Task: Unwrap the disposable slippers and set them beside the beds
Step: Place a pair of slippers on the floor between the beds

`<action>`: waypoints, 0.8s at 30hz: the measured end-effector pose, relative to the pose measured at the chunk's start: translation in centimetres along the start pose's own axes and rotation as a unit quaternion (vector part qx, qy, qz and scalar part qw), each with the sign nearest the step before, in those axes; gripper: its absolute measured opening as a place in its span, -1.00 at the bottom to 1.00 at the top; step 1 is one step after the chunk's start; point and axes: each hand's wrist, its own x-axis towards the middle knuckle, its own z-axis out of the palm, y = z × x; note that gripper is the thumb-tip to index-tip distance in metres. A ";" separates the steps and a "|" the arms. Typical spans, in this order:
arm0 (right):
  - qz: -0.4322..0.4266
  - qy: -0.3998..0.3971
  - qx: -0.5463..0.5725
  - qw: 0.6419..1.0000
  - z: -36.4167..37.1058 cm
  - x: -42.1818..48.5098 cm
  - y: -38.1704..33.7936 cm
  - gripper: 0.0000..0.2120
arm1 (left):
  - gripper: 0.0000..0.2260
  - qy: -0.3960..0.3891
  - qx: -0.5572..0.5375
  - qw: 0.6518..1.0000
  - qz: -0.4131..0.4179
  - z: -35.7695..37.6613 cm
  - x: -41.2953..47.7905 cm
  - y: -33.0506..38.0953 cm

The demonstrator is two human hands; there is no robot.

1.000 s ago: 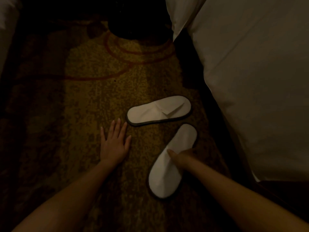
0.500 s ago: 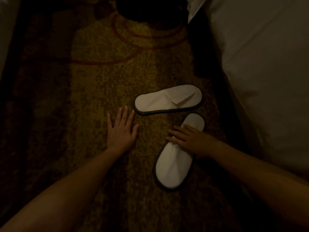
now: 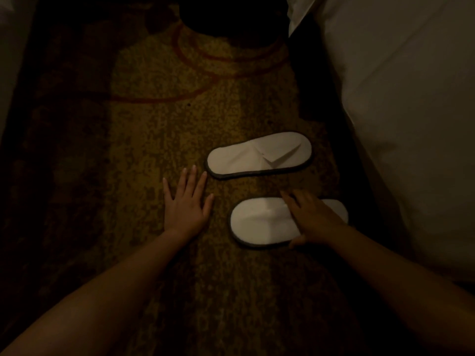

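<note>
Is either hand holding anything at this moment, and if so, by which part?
The right hand grips the nearer slipper across its middle, fingers on top and thumb at the near edge. The left hand lies flat on the carpet, holding nothing.

A single head-worn, wide-angle camera looks forward and steeply down at a dim carpet, from close range. Both forearms enter from the near edge, so the left hand and right hand sit near the middle of the frame. The aisle of floor runs away toward the far edge. White bedding fills the right side, bowed by the lens, and a pale strip clips the far left edge. No second view shares the scene.
</note>
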 end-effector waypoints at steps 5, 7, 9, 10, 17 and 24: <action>0.044 0.026 0.104 0.993 -1.8 1.2 -0.2 0.03 | -0.42 0.002 0.001 1.000 -0.005 -0.1 -0.1 0.0; 0.047 0.121 0.127 0.983 -3.7 3.0 -0.3 -0.08 | -0.42 0.003 0.002 1.000 -0.008 -0.1 -0.1 0.0; 0.013 0.156 0.093 0.983 -5.8 5.6 -0.3 -0.05 | -0.42 0.000 0.006 1.000 -0.008 0.0 -0.1 0.0; -0.003 0.140 0.071 0.988 -6.7 7.0 -0.3 0.01 | -0.42 -0.002 0.007 1.000 -0.007 0.0 -0.1 0.0; -0.030 -0.012 -0.067 0.997 -9.6 14.6 -0.1 0.18 | -0.43 -0.001 0.001 1.000 -0.004 0.3 0.1 -0.2; 0.049 0.003 0.057 0.997 -10.8 14.1 0.1 0.12 | -0.44 -0.010 0.011 1.000 -0.007 0.4 0.1 -0.2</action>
